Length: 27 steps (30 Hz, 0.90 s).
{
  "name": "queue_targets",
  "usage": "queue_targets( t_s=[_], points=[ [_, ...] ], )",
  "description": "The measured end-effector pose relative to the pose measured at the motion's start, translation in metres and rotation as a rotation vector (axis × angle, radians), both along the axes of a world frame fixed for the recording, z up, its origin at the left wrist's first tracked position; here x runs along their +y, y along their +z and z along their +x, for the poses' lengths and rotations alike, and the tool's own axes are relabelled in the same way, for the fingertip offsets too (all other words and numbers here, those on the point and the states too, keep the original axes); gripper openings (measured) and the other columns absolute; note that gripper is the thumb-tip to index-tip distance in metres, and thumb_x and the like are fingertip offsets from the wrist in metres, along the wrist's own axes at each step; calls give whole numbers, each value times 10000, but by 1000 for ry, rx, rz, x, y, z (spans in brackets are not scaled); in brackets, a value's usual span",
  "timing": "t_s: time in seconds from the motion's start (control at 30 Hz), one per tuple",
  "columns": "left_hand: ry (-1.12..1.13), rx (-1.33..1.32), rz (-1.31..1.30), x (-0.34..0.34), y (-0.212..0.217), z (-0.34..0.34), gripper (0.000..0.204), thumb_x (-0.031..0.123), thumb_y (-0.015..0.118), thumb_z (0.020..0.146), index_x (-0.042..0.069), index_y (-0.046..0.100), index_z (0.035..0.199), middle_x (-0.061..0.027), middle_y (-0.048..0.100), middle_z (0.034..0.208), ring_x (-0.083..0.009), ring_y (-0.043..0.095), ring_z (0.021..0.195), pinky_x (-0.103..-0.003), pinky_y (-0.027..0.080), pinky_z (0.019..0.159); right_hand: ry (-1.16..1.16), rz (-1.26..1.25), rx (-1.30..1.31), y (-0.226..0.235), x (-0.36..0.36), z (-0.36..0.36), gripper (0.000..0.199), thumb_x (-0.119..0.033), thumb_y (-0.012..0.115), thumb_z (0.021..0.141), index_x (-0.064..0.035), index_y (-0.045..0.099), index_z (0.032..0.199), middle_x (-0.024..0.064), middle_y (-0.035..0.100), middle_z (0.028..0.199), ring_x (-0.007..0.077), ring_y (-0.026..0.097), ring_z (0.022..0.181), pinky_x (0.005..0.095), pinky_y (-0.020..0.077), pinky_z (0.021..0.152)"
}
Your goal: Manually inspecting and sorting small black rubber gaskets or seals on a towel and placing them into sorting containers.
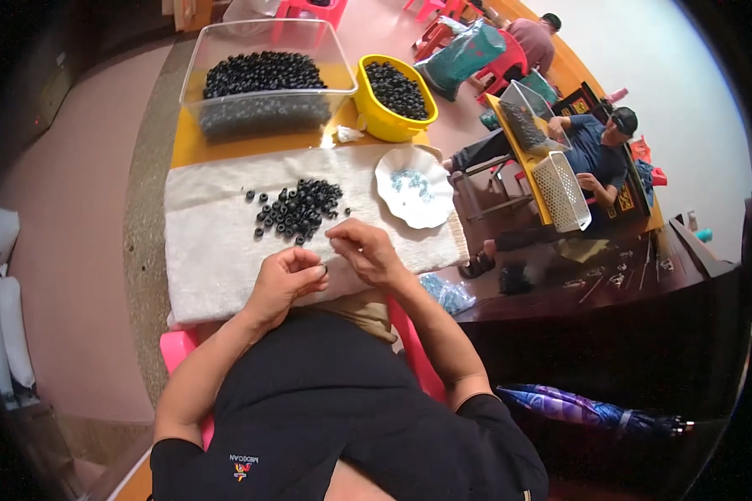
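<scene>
On a pale cloth (217, 259) lies a loose pile of small black pieces (301, 206), round, several showing a hole like rings. My left hand (282, 285) is closed in a pinch just below the pile; a small black piece (325, 269) shows at its fingertips. To its right, my right hand (368, 253) also pinches, thumb against forefinger, beside the pile; whatever is between those fingers is too small to make out. The two hands are apart. A white scalloped dish (393, 194) with small clear bluish bits stands right of the pile.
Behind the cloth stand a clear plastic bin (342, 88) and a yellow basin (384, 125), both holding many black pieces. Crumpled white tissue (348, 134) lies before them. At right, a person (597, 150) works at another table with a white basket (560, 194). A folded umbrella (576, 407) lies lower right.
</scene>
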<state>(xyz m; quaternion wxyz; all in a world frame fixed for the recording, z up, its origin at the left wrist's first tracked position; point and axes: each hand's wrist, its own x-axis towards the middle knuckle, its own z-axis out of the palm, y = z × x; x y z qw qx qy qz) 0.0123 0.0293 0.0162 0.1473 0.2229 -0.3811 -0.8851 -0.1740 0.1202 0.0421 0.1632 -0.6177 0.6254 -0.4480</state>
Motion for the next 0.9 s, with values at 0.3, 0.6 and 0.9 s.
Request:
queue_targets(
  t_s=[0.3, 0.6, 0.9],
  points=[
    [-66, 14, -18, -1, 1, 0, 251, 37, 669, 896, -29, 622, 1134, -70, 670, 955, -139, 669, 834, -276, 580, 789, 54, 73, -309, -17, 5, 10, 93, -14, 683, 885, -11, 662, 976, 38, 642, 899, 95, 604, 824, 243, 495, 701],
    [-54, 20, 8, 0, 1, 2, 212, 23, 664, 890, -9, 622, 1096, -83, 685, 968, -168, 689, 835, -289, 589, 795, 103, 90, -450, -11, 9, 6, 95, -7, 723, 835, -6, 678, 918, 45, 661, 909, 96, 609, 828, 247, 497, 715],
    [-72, 8, 20, 0, 5, 2, 228, 22, 667, 893, -24, 624, 1113, -79, 679, 947, -161, 684, 824, -283, 586, 789, 167, -38, -435, -8, 8, 7, 93, 12, 731, 813, -1, 678, 889, 68, 670, 892, 141, 632, 856, 266, 509, 745]
  ],
)
